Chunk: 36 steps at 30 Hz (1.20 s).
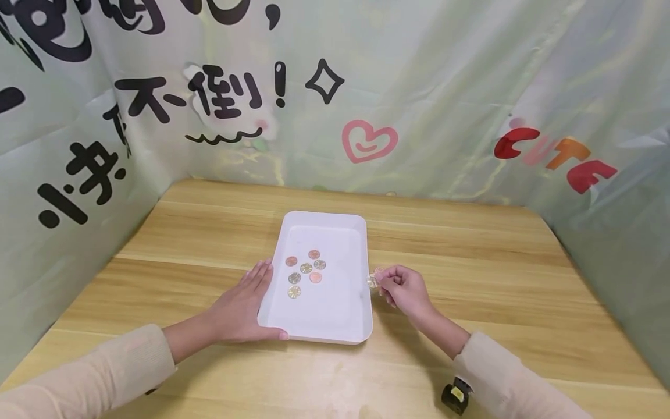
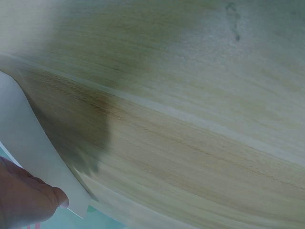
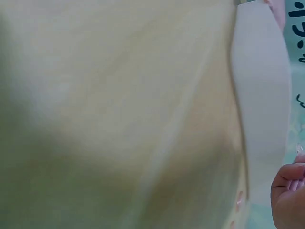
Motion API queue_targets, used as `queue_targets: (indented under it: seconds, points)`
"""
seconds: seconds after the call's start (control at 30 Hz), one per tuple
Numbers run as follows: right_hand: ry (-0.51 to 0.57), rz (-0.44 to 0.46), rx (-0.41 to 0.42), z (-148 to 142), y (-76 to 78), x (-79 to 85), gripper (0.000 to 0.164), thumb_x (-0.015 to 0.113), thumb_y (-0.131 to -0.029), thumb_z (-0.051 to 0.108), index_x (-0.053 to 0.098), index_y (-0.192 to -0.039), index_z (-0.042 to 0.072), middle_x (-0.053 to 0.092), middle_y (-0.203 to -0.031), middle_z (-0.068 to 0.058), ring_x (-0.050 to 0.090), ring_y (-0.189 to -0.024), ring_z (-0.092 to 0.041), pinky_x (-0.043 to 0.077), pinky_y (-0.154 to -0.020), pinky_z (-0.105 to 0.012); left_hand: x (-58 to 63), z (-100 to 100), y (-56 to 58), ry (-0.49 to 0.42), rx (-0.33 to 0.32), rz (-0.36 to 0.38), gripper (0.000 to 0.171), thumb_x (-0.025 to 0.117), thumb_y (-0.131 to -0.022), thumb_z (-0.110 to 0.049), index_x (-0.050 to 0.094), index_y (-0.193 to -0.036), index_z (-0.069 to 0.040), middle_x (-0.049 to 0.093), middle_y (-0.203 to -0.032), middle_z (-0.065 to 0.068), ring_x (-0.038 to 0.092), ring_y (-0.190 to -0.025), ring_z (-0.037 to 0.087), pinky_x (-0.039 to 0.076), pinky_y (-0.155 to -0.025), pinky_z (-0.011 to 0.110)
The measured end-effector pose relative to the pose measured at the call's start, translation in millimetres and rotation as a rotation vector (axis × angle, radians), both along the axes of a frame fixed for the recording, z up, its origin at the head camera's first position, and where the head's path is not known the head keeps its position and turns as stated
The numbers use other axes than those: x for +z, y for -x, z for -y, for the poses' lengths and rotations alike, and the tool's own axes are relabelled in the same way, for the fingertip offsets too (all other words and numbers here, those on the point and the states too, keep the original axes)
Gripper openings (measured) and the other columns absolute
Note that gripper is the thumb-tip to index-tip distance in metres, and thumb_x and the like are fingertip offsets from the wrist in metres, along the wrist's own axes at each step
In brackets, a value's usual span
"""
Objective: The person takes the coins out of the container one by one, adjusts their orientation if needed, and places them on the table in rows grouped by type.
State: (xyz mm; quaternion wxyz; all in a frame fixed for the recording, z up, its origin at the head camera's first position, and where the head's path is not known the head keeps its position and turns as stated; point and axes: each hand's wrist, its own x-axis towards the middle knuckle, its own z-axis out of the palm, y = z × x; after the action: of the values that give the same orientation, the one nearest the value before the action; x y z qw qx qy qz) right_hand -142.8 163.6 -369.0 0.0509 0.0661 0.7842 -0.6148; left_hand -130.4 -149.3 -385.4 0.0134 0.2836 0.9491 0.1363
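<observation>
A white rectangular tray (image 1: 335,323) lies on the table with several small coins in it, some copper-coloured like one coin (image 1: 315,277), others brass-coloured like another coin (image 1: 294,292). My left hand (image 1: 243,308) rests against the tray's left side, fingers straight and thumb along the near rim. In the left wrist view a fingertip touches the tray's outer wall (image 2: 38,148). Just outside the right rim, my right hand (image 1: 405,291) pinches a brass-coloured coin (image 1: 372,281) between thumb and finger. A pinkish coin (image 1: 378,270) shows beside those fingertips, partly hidden.
The wooden table (image 1: 487,279) extends around the tray. A printed cloth (image 1: 439,105) stands behind it and on both sides. Near the right sleeve is a small black object (image 1: 456,396). Pinkish round pieces (image 3: 239,196) show at the table's edge in the right wrist view.
</observation>
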Motion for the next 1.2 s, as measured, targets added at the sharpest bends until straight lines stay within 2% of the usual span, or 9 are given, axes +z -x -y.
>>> queue_targets:
  seconds: [0.23,0.4,0.67,0.9,1.2]
  points:
    - [-0.063,0.032,-0.031,-13.6,-8.4,-21.0,0.009,0.057,-0.088,0.003,0.057,-0.083,-0.005,0.054,-0.057,0.001,0.041,-0.043,-0.005,0.034,-0.039,-0.015,0.0,-0.1,-0.7,0.002,0.001,0.005,0.122,0.059,-0.066,-0.075,0.022,-0.141,0.014,0.016,-0.151,0.027,0.017,-0.141,0.039,0.024,-0.114,0.047]
    - [-0.099,0.065,-0.032,-16.7,-11.1,-29.0,0.01,0.058,-0.087,0.003,0.057,-0.083,-0.006,0.053,-0.055,0.001,0.038,-0.041,-0.005,0.03,-0.037,-0.015,-0.2,0.2,-1.5,0.002,0.002,0.01,0.122,0.059,-0.066,-0.075,0.022,-0.141,0.013,0.015,-0.152,0.027,0.016,-0.141,0.039,0.023,-0.115,0.047]
    - [-0.206,0.07,0.009,-17.9,-5.4,-31.1,0.012,0.058,-0.087,0.005,0.058,-0.08,-0.005,0.051,-0.051,0.001,0.037,-0.038,-0.006,0.03,-0.034,-0.016,-0.7,0.5,-1.0,0.004,-0.002,0.002,0.122,0.058,-0.066,-0.076,0.022,-0.141,0.014,0.016,-0.151,0.028,0.017,-0.141,0.04,0.023,-0.114,0.047]
    - [-0.295,0.08,0.013,-15.4,-1.7,-29.5,0.012,0.059,-0.086,0.005,0.058,-0.076,-0.002,0.05,-0.049,0.0,0.036,-0.035,-0.005,0.031,-0.035,-0.017,-0.9,0.6,-0.1,0.005,-0.001,-0.005,0.123,0.057,-0.066,-0.077,0.022,-0.141,0.014,0.016,-0.151,0.028,0.017,-0.141,0.04,0.023,-0.114,0.047]
    - [-0.327,0.075,0.015,-12.0,-1.2,-25.8,0.013,0.056,-0.086,0.001,0.055,-0.073,-0.001,0.05,-0.048,-0.001,0.037,-0.035,-0.005,0.032,-0.035,-0.017,-0.3,0.3,-0.4,0.001,0.001,-0.002,0.122,0.059,-0.066,-0.075,0.022,-0.141,0.014,0.016,-0.151,0.028,0.017,-0.141,0.04,0.023,-0.114,0.047]
